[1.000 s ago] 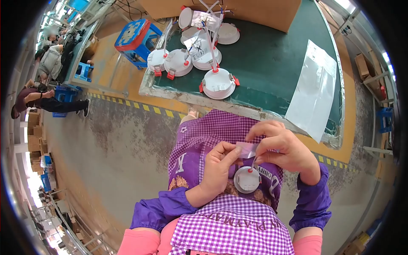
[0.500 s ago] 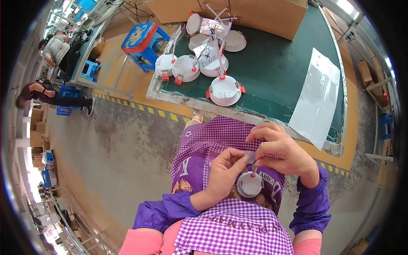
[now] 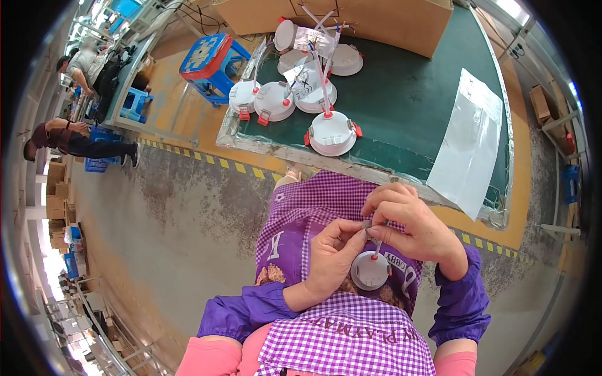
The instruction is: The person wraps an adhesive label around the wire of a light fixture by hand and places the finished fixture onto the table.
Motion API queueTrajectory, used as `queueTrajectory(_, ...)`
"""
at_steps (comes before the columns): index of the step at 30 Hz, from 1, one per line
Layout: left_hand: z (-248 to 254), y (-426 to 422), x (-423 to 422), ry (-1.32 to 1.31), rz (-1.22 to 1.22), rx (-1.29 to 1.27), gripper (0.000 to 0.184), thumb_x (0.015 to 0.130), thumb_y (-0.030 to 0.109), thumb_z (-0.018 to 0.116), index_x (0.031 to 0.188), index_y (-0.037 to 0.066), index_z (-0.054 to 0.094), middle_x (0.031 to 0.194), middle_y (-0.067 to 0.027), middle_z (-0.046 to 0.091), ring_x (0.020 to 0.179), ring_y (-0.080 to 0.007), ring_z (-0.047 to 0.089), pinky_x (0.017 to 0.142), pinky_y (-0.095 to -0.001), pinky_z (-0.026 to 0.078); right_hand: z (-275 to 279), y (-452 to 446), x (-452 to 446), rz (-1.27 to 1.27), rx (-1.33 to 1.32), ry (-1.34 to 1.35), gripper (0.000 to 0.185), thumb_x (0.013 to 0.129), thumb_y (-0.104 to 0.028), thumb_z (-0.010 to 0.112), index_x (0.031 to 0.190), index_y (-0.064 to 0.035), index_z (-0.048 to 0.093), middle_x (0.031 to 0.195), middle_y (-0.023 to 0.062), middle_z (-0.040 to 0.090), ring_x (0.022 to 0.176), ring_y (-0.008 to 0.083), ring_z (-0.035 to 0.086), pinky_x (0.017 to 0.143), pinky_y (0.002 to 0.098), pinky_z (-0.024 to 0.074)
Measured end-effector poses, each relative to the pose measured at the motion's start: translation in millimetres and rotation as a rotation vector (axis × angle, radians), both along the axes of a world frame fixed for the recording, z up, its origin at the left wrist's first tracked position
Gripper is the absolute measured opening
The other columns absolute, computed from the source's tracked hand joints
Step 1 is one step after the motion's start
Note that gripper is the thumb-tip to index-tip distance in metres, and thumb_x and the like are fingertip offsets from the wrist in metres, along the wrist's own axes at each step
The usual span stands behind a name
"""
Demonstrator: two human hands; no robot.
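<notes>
Over my lap, my left hand point(image 3: 333, 254) pinches a small silvery label point(image 3: 370, 230) between thumb and forefinger. My right hand point(image 3: 411, 225) meets it from the other side, thumb and forefinger closed on the same label, which the fingertips mostly cover. Just below the fingers, a round white lamp point(image 3: 370, 271) lies against my purple apron point(image 3: 295, 232), its short white cable rising from a red grommet towards my right hand. On the green table, another white lamp point(image 3: 332, 133) with red-tipped clips stands near the front edge.
Several more white lamps point(image 3: 274, 100) are grouped behind it. A white plastic sheet point(image 3: 467, 147) overhangs the table's right front edge. A cardboard box point(image 3: 376, 22) stands at the back, a blue and red stool point(image 3: 207, 57) at the left. Two people are at far left.
My fingertips have come together on the label, which shows less than before. My view has shifted slightly, and the people at far left have moved their arms.
</notes>
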State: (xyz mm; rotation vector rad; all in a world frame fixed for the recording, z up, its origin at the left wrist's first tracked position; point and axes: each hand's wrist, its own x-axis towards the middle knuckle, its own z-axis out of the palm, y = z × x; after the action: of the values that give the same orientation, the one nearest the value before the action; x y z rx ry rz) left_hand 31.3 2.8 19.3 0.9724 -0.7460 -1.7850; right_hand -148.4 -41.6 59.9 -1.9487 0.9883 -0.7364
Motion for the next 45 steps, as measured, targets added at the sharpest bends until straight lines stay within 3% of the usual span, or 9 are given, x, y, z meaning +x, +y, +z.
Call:
queueTrajectory(10, 1, -3, 0, -0.087, 0.025, -0.020, 0.009, 0.090, 0.002, 0.056, 0.099, 0.001, 0.057, 0.092, -0.0069, 0.065, 0.078, -0.0077, 0.062, 0.068, -0.0189, 0.049, -5, 2, -2, -0.019, -0.056, -0.063, 0.013, 0.072, -0.009, 0.070, 0.078, -0.0067, 0.059, 0.102, 0.0053, 0.059, 0.109, 0.0259, 0.048, 0.094, 0.0397, 0.0330)
queueTrajectory(18, -8, -1, -3, 0.019, -0.011, 0.034, 0.009, 0.092, 0.004, 0.053, 0.101, 0.002, 0.052, 0.093, -0.0082, 0.064, 0.081, -0.0102, 0.063, 0.072, -0.0224, 0.052, -6, 17, -14, -0.136, -0.160, -0.065, 0.018, 0.063, -0.010, 0.076, 0.078, -0.0105, 0.067, 0.115, 0.0060, 0.060, 0.117, 0.0303, 0.044, 0.094, 0.0401, 0.0375)
queueTrajectory(21, -17, -2, -9, 0.031, -0.074, 0.035, 0.009, 0.093, 0.006, 0.052, 0.101, 0.003, 0.051, 0.093, -0.0075, 0.064, 0.082, -0.0101, 0.062, 0.072, -0.0227, 0.052, -2, 23, -22, -0.171, -0.210, 0.017, 0.017, 0.063, -0.008, 0.075, 0.077, -0.0104, 0.067, 0.112, 0.0049, 0.062, 0.115, 0.0291, 0.045, 0.094, 0.0389, 0.0376)
queueTrajectory(28, -34, -9, -12, 0.047, -0.206, 0.160, 0.005, 0.093, 0.008, 0.054, 0.096, 0.004, 0.053, 0.096, -0.0071, 0.063, 0.080, -0.0101, 0.061, 0.072, -0.0229, 0.052, -22, 36, -41, -0.156, -0.121, -0.075, 0.017, 0.060, -0.007, 0.076, 0.075, -0.0106, 0.068, 0.101, 0.0010, 0.066, 0.105, 0.0253, 0.049, 0.090, 0.0363, 0.0384)
queueTrajectory(34, -34, -24, -10, 0.110, -0.171, 0.207, 0.010, 0.090, 0.009, 0.059, 0.098, 0.004, 0.056, 0.088, -0.0035, 0.062, 0.078, -0.0093, 0.059, 0.070, -0.0215, 0.051, -24, 44, -53, -0.180, -0.119, -0.142, 0.018, 0.060, -0.007, 0.075, 0.075, -0.0118, 0.067, 0.099, 0.0008, 0.068, 0.100, 0.0232, 0.050, 0.086, 0.0335, 0.0382)
queueTrajectory(40, -35, -37, -1, 0.071, -0.324, 0.204, 0.010, 0.088, 0.010, 0.061, 0.096, 0.005, 0.057, 0.088, -0.0029, 0.062, 0.072, -0.0087, 0.058, 0.065, -0.0210, 0.049, -13, 41, -55, -0.139, -0.148, -0.014, 0.017, 0.062, -0.007, 0.075, 0.075, -0.0112, 0.064, 0.103, 0.0009, 0.068, 0.101, 0.0245, 0.050, 0.085, 0.0334, 0.0380)
queueTrajectory(45, -18, -46, -6, -0.050, -0.309, 0.123, 0.010, 0.087, 0.010, 0.064, 0.093, 0.004, 0.059, 0.085, -0.0022, 0.061, 0.067, -0.0068, 0.056, 0.060, -0.0189, 0.047, 7, 33, -51, -0.083, -0.210, 0.178, 0.017, 0.064, -0.008, 0.074, 0.075, -0.0116, 0.063, 0.104, -0.0016, 0.067, 0.113, 0.0267, 0.049, 0.090, 0.0402, 0.0343)
